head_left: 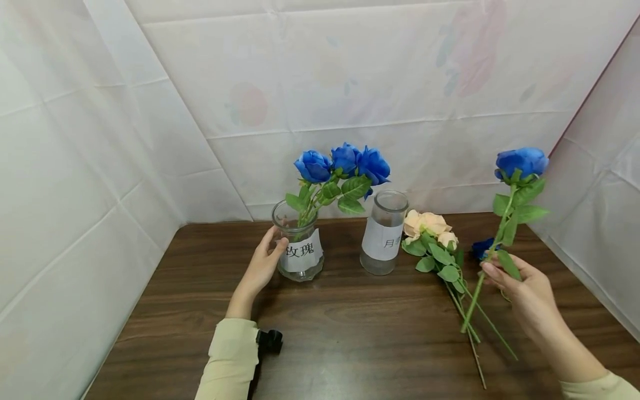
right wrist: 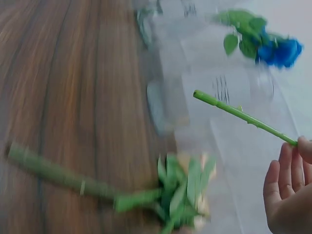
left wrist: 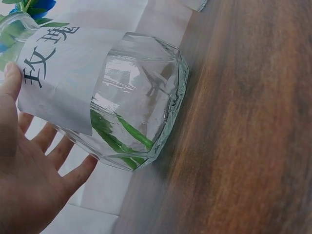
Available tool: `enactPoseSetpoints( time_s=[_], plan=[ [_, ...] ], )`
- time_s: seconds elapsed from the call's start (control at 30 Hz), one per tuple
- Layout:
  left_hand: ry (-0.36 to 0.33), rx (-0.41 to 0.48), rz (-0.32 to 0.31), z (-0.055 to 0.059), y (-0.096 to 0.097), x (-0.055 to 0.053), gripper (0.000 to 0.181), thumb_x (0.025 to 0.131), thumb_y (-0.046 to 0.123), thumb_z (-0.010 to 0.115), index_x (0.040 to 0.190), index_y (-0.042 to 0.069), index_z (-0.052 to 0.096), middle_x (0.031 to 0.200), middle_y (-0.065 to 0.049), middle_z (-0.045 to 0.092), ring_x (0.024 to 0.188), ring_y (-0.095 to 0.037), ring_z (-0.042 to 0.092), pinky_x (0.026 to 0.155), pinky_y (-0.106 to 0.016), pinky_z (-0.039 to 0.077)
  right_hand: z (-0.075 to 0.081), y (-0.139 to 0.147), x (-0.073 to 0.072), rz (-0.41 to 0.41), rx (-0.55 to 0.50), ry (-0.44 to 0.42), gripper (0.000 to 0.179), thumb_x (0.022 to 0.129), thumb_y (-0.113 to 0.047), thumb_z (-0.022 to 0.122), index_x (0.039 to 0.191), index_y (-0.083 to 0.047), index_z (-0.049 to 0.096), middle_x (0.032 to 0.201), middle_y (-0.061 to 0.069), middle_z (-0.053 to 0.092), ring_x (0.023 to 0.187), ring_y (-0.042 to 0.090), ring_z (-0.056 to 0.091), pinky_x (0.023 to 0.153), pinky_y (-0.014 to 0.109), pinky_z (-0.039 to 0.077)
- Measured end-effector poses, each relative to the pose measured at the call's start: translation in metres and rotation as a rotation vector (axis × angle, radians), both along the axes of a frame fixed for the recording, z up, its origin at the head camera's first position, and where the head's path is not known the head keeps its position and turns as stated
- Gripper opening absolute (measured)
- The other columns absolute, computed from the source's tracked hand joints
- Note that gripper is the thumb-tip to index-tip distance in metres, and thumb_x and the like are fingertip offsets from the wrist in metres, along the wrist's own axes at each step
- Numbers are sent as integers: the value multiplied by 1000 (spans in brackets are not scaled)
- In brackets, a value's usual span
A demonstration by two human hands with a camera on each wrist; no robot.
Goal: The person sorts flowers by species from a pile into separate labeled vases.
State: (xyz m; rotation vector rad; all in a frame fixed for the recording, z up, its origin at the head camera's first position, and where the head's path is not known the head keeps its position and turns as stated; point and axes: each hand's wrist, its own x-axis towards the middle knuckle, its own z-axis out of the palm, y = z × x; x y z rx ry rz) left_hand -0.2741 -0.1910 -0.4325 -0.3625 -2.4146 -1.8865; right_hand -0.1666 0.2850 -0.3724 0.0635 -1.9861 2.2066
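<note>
On the left, my left hand (head_left: 261, 268) holds the side of a glass vase (head_left: 306, 274), thumb at its paper label and fingers around behind. Several blue roses (head_left: 346, 158) stand in this vase, leaning right; their green stem ends (left wrist: 126, 141) show through its faceted base. On the right, my right hand (head_left: 534, 297) pinches the stem of a single blue rose (head_left: 522, 161) between thumb and fingers. That rose is raised above the table, bloom up, and its cut stem end (right wrist: 204, 97) points down and left.
A second labelled glass vase (head_left: 382, 261) stands right of the first. Peach flowers (head_left: 425, 223) with long green stems lie on the wooden table (head_left: 360, 344) beside it. Another blue bloom (head_left: 481, 248) lies behind my right hand. White cloth (head_left: 350, 72) hangs behind the table.
</note>
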Motion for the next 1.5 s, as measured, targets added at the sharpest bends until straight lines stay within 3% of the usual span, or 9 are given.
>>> enactPoseSetpoints(
  time_s=[0.13, 0.37, 0.67, 0.87, 1.23, 1.5],
  plan=[
    [2, -5, 4, -1, 0, -1, 58, 106, 30, 48, 156, 9, 28, 149, -21, 39, 132, -35, 41, 110, -53, 31, 4, -32, -5, 9, -73, 80, 22, 96, 5, 60, 103, -11, 73, 95, 0, 71, 80, 11, 69, 75, 21, 55],
    [16, -3, 7, -3, 0, -2, 58, 106, 31, 49, 155, 9, 29, 147, -22, 41, 129, -36, 43, 109, -54, 33, 13, -81, -19, -76, -60, 99, 6, 95, -3, 66, 98, -6, 70, 81, 0, 71, 71, 12, 69, 77, 23, 55],
    [17, -8, 9, -1, 1, -1, 58, 106, 32, 49, 156, 10, 29, 146, -21, 41, 128, -35, 44, 108, -54, 33, 19, -135, -38, -102, -183, 149, 8, 94, -2, 67, 96, -9, 63, 90, 1, 68, 80, 13, 66, 75, 27, 56],
    [20, -4, 19, -1, 1, -2, 57, 106, 30, 49, 155, 9, 30, 145, -22, 43, 128, -35, 45, 108, -54, 34, 28, -164, -51, -80, -282, 213, 10, 96, 0, 63, 95, -9, 58, 86, -1, 66, 79, 13, 65, 73, 28, 55],
    [27, -3, 15, -2, 0, -1, 55, 106, 28, 49, 154, 9, 32, 146, -22, 42, 129, -35, 44, 108, -53, 34, 45, -208, -72, -60, -420, 397, 12, 95, -1, 65, 96, -13, 65, 90, -1, 68, 79, 13, 63, 65, 28, 52],
    [28, -6, 7, -3, 0, -2, 54, 107, 27, 48, 155, 11, 31, 147, -22, 41, 129, -36, 43, 108, -55, 32, 48, -235, -83, -93, -382, 440, 14, 96, 0, 63, 97, -14, 65, 89, -1, 67, 81, 14, 65, 64, 27, 52]
  ],
)
